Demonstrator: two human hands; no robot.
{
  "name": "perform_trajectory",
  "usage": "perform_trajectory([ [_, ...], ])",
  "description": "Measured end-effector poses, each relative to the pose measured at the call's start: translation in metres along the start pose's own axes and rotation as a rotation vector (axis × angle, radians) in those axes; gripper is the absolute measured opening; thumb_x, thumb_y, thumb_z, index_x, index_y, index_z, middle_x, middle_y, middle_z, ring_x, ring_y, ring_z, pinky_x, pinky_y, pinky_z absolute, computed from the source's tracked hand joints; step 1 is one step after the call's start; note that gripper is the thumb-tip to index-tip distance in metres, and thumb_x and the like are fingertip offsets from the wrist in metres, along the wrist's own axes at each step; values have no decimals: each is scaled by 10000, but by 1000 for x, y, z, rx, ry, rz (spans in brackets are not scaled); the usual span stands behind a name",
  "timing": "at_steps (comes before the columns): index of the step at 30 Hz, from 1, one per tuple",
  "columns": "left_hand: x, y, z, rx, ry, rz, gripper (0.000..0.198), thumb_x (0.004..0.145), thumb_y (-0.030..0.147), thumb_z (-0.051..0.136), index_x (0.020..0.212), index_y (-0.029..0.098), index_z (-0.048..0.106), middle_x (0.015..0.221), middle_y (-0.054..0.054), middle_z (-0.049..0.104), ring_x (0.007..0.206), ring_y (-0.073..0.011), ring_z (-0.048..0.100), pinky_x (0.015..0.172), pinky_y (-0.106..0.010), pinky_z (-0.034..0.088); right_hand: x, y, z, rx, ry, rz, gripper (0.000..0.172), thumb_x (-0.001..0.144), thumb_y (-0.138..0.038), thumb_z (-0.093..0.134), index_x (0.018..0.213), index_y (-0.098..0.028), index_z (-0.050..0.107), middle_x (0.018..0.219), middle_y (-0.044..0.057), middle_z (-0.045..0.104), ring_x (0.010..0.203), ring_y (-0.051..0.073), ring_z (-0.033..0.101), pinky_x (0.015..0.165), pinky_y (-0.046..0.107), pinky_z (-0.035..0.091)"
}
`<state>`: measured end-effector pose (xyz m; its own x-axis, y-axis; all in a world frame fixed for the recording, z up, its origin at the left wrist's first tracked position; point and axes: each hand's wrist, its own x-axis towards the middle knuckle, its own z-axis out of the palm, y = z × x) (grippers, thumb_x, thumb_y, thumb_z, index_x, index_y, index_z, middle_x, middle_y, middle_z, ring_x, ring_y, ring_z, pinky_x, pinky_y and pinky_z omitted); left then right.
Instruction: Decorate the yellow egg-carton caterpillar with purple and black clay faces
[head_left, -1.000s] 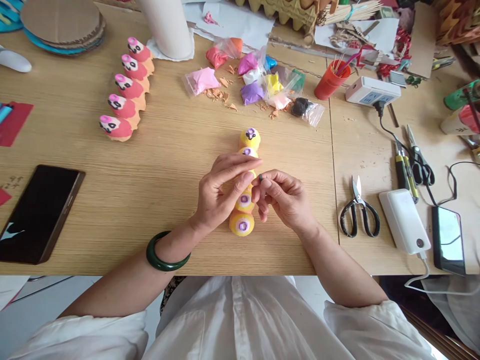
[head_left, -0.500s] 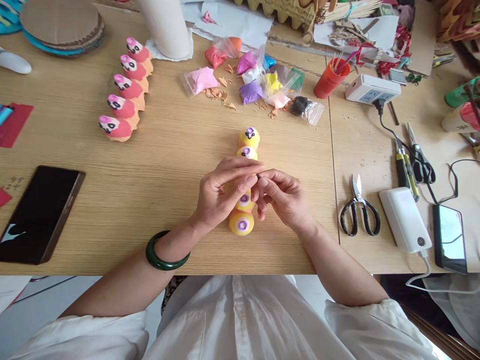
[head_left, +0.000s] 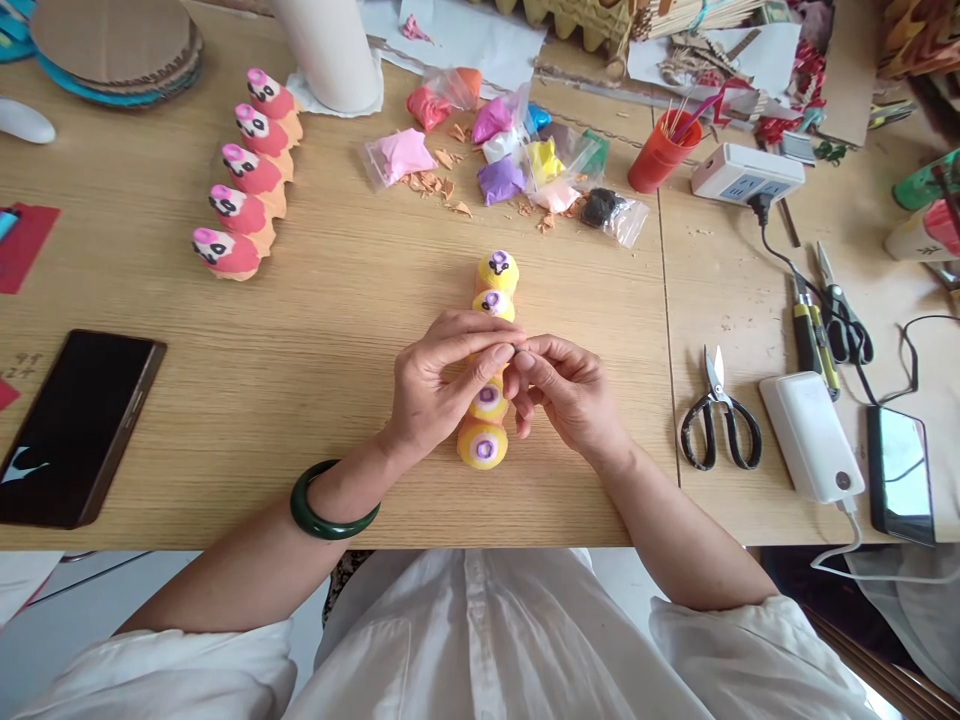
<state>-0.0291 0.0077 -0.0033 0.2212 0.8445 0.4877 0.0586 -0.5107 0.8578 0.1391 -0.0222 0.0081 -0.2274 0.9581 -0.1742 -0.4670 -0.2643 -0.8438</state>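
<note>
Over a yellow egg-carton strip (head_left: 482,447) my two hands meet, fingertips touching. A tiny piece of black clay (head_left: 516,350) shows between them. My left hand (head_left: 454,370) is closed in a pinch at it, its straight fingers lying over the strip's middle. From the other side, my right hand (head_left: 559,385) pinches the same bit with thumb and forefinger, the other fingers curled. Each visible yellow bump has a pale patch and a purple ring. The two far bumps also carry black marks; the middle of the strip is hidden under my hands.
A pink-faced egg-carton strip (head_left: 247,210) lies at left, beyond a dark phone (head_left: 79,430). Bags of coloured clay (head_left: 502,180), one of them black clay (head_left: 602,207), lie ahead near a red cup (head_left: 664,150). Scissors (head_left: 720,410) and a white power bank (head_left: 811,440) are right.
My hands stay together above the yellow strip, with only a slight shift of the fingers around the black bit. The whole view has moved a little.
</note>
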Motion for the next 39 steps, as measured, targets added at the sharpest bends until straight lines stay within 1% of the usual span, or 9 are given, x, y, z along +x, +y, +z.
perform_trajectory([
  [3, -1, 1, -1, -24, -21, -58, 207, 1059, 283, 679, 1209, 291, 820, 1249, -21, 810, 1219, -178, 738, 1077, -313, 587, 0, -1, 0, -12, 12, 3, 338, 863, -468, 885, 909, -175, 721, 693, -48, 744, 442, 77, 618, 398, 207, 580],
  [8, 2, -3, 0, 22, 10, 50, 114, 1021, 263, 734, 1047, 290, 842, 1064, -7, 832, 1090, -176, 746, 1042, -355, 600, -1, -3, 1, -16, -6, 28, 345, 855, -471, 891, 876, -170, 724, 705, -41, 742, 455, 75, 619, 403, 206, 588],
  [12, 2, -4, 0, 40, 24, 88, 111, 1015, 257, 745, 1055, 298, 840, 1046, -2, 830, 1089, -181, 741, 1044, -365, 591, -1, -4, 2, 28, -25, 45, 324, 879, -461, 872, 889, -167, 738, 712, -40, 741, 469, 79, 619, 406, 215, 604],
  [18, 0, -2, -1, -4, -12, 17, 199, 1049, 251, 689, 1188, 293, 827, 1199, -20, 814, 1183, -180, 726, 1085, -347, 570, -1, -4, 0, 65, -23, 54, 351, 881, -492, 863, 876, -178, 707, 687, -52, 726, 432, 60, 558, 389, 192, 569],
  [22, 1, -4, -1, 10, -14, 60, 151, 1011, 226, 743, 1107, 296, 836, 1112, -3, 823, 1130, -174, 732, 1071, -350, 577, -1, -5, 0, 30, -36, 67, 374, 892, -510, 846, 833, -176, 688, 698, -44, 713, 462, 63, 565, 408, 197, 585],
  [26, 1, -7, 0, 23, 9, 98, 142, 997, 207, 761, 1075, 299, 835, 1071, 4, 825, 1103, -169, 739, 1063, -355, 582, -2, -5, 1, 43, -49, 72, 335, 901, -476, 846, 883, -167, 718, 720, -36, 720, 487, 72, 579, 412, 209, 592],
  [30, 0, -6, -1, 23, -2, 88, 174, 1010, 210, 745, 1123, 306, 837, 1124, 0, 823, 1138, -168, 735, 1061, -344, 583, 0, -6, 0, 93, -40, 87, 351, 858, -476, 884, 858, -181, 695, 683, -62, 695, 444, 52, 518, 387, 184, 550],
  [34, -1, -4, -1, 5, -16, 32, 220, 1012, 235, 748, 1202, 318, 821, 1203, -11, 812, 1180, -180, 730, 1075, -356, 579, 1, -6, -1, 81, -21, 90, 396, 839, -514, 891, 835, -187, 668, 678, -69, 689, 440, 45, 516, 395, 173, 546],
  [39, 0, -8, 0, 30, -4, 80, 139, 1006, 243, 756, 1091, 322, 833, 1083, -2, 826, 1104, -192, 749, 1045, -403, 600, 1, -6, -1, 58, -21, 103, 398, 842, -517, 888, 832, -175, 685, 680, -56, 706, 455, 59, 567, 391, 180, 555],
])
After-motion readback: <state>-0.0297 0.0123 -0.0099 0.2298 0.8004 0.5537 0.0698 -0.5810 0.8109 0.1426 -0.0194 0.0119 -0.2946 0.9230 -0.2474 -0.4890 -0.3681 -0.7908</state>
